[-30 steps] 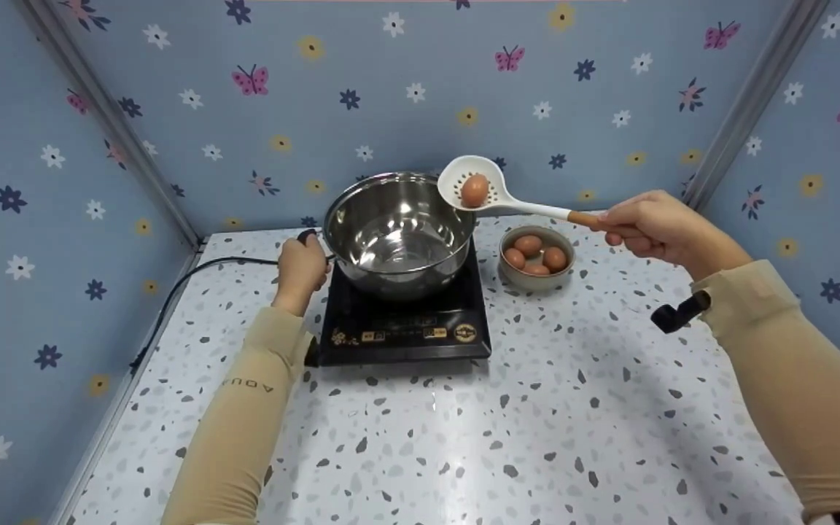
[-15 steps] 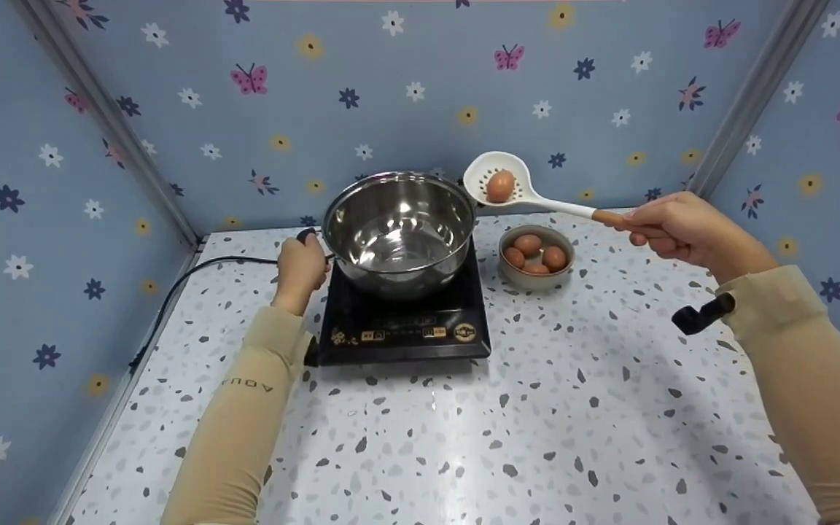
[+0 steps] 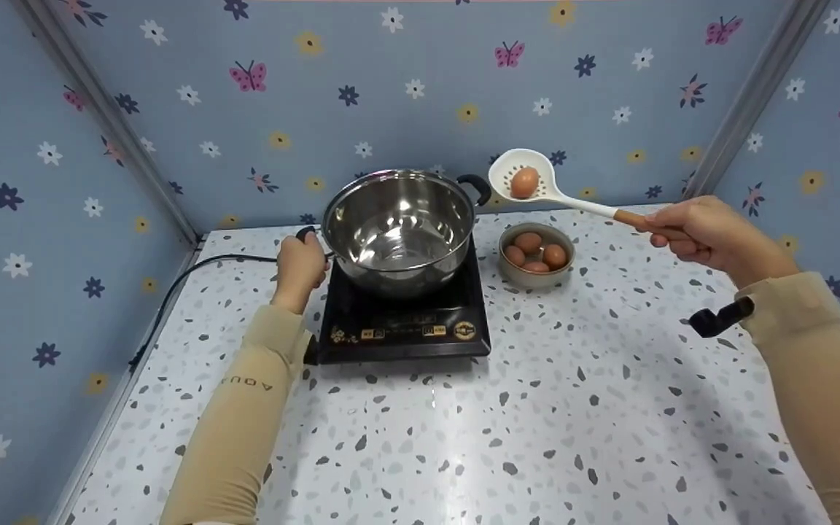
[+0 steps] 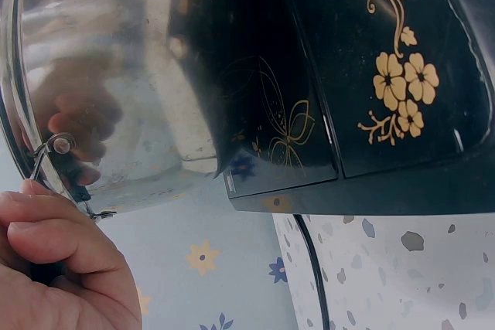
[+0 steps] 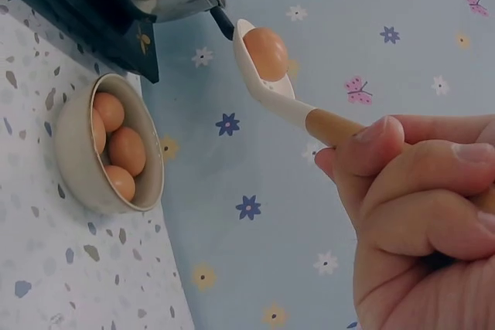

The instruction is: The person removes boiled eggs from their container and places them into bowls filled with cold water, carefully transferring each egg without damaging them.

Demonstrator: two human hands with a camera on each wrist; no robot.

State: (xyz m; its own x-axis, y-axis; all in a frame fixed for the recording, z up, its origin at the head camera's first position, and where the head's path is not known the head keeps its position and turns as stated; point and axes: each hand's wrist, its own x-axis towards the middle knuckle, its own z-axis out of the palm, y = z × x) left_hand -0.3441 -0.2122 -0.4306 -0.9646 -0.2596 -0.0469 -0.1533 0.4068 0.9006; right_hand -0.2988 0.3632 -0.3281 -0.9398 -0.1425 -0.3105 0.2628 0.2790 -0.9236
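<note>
My right hand [image 3: 712, 235] grips the wooden handle of a white slotted spoon [image 3: 573, 202]. One brown egg [image 3: 524, 182] lies in its perforated bowl, held above and behind the round bowl [image 3: 537, 275]. My left hand [image 3: 299, 264] holds the black left handle of a steel pot [image 3: 405, 281]; in the left wrist view the fingers [image 4: 69, 245] curl round that handle. Clear liquid seems to lie in the pot, though this is hard to tell. Several brown eggs [image 5: 126, 151] sit in the beige bowl, right of the pot.
Beneath the pot is a black induction cooker [image 3: 405, 343] with gold markings. Its cable [image 3: 194, 271] runs off to the left. A flowered wall [image 3: 420, 65] rises behind the speckled table [image 3: 537, 423]. The pot's right handle [image 3: 476, 188] sticks out near the spoon.
My right hand has moved to the right with the slotted spoon and its egg, from over the pot's right rim to beyond it. The left hand and pot have stayed put.
</note>
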